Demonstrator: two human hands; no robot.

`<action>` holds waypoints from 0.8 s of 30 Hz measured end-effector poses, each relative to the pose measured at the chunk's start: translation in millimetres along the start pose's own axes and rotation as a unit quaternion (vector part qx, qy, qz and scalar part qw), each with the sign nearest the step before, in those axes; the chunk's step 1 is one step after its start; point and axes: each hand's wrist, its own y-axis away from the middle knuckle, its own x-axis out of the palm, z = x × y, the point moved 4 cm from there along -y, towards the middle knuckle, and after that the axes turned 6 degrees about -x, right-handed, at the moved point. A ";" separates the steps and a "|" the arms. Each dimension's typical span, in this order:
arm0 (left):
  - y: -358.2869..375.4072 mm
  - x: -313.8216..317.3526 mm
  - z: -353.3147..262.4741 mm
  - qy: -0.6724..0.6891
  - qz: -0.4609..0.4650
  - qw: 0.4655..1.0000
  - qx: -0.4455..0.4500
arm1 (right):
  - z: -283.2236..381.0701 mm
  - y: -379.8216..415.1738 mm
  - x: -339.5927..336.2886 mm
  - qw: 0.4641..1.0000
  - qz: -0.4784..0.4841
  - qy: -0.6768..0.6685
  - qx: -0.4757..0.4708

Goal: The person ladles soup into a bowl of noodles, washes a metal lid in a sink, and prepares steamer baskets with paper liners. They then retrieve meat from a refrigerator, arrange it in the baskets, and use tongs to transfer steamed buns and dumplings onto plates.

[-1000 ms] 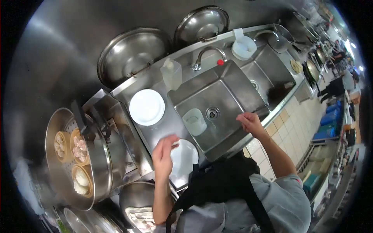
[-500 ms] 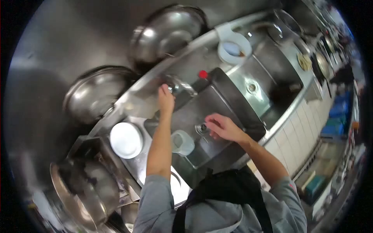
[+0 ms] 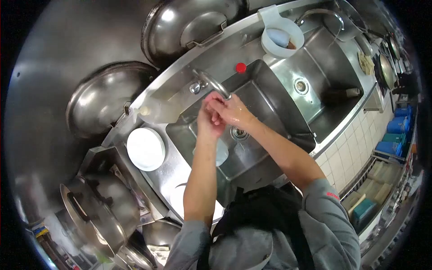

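Under the spout of the chrome faucet (image 3: 216, 84), my two wet hands meet above the left sink basin (image 3: 265, 105). My left hand (image 3: 210, 118) has its fingers curled against the other palm. My right hand (image 3: 234, 110) lies across it with bent fingers, water drops on its skin. No object shows between them. Below, a translucent plastic tub (image 3: 221, 152) stands in the basin, partly hidden by my left forearm. The faucet knob (image 3: 195, 87) is just left of the spout.
White plates (image 3: 146, 149) are stacked left of the basin, near a translucent jug (image 3: 159, 111). A red cap (image 3: 241, 68) sits on the back ledge. A white handled container (image 3: 282, 38) stands behind the second basin (image 3: 324, 76). Large metal lids (image 3: 110, 96) lean on the wall.
My left hand has left the faucet knob and moved right and down. My right hand has risen toward the spout, and both hands are now together. The view has shifted slightly.
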 end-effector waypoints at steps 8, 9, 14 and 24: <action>15.7 93.7 7.3 -0.468 -0.129 0.835 0.260 | 25.1 54.8 -105.6 0.946 -0.089 0.276 -0.144; 37.4 111.9 -14.2 -0.588 -0.199 0.748 0.235 | 17.3 67.7 -136.9 0.926 -0.095 0.333 -0.149; -16.2 -22.6 -97.2 -0.497 -0.374 0.713 0.325 | -8.0 159.1 -253.1 0.830 -0.120 0.533 -0.116; -27.0 -25.4 -101.5 -0.236 -0.096 0.960 0.112 | -75.8 211.2 -296.1 0.793 -0.068 0.596 0.104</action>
